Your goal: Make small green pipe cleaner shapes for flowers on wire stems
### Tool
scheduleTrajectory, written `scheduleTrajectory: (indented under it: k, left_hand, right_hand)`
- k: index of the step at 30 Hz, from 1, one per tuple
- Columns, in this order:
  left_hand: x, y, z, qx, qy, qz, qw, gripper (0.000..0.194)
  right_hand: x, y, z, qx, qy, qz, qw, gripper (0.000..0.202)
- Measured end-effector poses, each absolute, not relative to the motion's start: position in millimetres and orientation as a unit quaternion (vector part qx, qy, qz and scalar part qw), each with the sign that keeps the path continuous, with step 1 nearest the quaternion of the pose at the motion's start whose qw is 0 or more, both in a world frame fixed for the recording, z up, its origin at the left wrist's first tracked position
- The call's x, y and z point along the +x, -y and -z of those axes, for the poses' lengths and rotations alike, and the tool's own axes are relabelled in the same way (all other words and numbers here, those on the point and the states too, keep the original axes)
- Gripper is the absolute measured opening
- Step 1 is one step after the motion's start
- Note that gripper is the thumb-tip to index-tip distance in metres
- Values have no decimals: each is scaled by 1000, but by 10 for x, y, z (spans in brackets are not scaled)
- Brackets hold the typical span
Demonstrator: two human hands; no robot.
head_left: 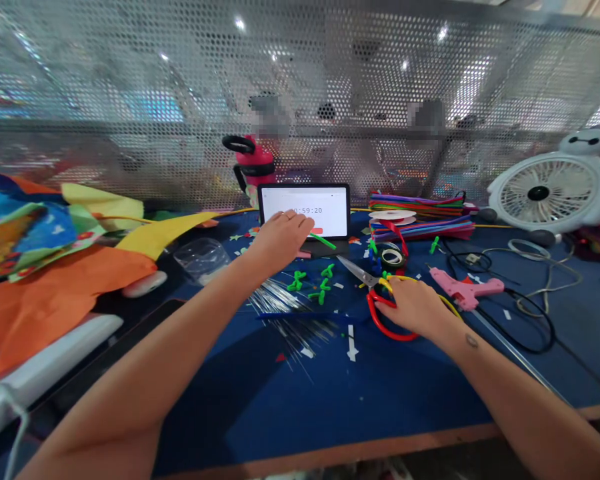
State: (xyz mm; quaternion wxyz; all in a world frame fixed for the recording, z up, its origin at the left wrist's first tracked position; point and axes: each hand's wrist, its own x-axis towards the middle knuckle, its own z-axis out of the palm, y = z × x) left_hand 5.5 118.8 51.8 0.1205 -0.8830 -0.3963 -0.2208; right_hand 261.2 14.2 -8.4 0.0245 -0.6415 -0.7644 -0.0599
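My left hand (283,237) is closed in front of the tablet (304,200), with a short green pipe cleaner (324,241) sticking out from its fingers to the right. My right hand (413,303) grips a pair of scissors (364,273) by the red and yellow handles, blades pointing up and left towards the pipe cleaner. Between the hands lie several small twisted green pipe cleaner pieces (321,291). Beside them a bundle of thin metal wires (285,303) spreads over the blue table. A dark roll of tape (393,258) sits just beyond the scissors.
Coloured pipe cleaners (425,229) are stacked at the back, near a pink glue gun (465,288) and a white fan (543,190). Orange felt (75,283), a clear plastic container (203,259) and a white power strip (55,373) lie left. A pink bottle (255,163) stands before the perforated metal panel (180,80).
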Motion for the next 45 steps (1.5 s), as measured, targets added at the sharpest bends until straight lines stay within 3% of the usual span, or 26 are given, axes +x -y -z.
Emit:
scheduleTrajectory:
  k: [2, 4, 7, 10, 13, 20, 26, 29, 33, 45]
  left_hand:
    - [121, -979, -559, -896, 359, 224, 136, 13]
    - [231, -781, -499, -915, 313, 245, 73, 13]
    - [389, -562, -310, -935, 230, 269, 9, 11]
    - [472, -440, -152, -941, 201, 272, 2, 14]
    - [488, -376, -73, -944, 186, 270, 23, 16]
    - [480, -294, 52, -919, 202, 336, 44, 10]
    - [476, -268, 121, -916, 180, 350, 78, 10]
    - [460, -262, 144, -910, 180, 363, 90, 10]
    - [440, -264, 153, -908, 184, 368, 85, 10]
    - [483, -180, 110, -903, 204, 378, 21, 10]
  right_hand:
    - [2613, -115, 47, -642, 763, 73, 15, 40]
    - [2625, -101, -16, -647, 758, 81, 17, 40]
    - [2652, -111, -124, -630, 770, 42, 98, 33]
    - [2653, -135, -172, -519, 812, -161, 212, 36]
    - [2626, -147, -136, -413, 792, -376, 244, 30]
    - [2582, -140, -57, -398, 649, -594, 259, 27]
    - [2508, -150, -19, -397, 587, -625, 327, 35]
    - [2497, -143, -24, -407, 583, -635, 303, 38]
    - [2529, -131, -52, -392, 587, -655, 271, 36]
    - [2430, -109, 6, -371, 549, -657, 360, 34]
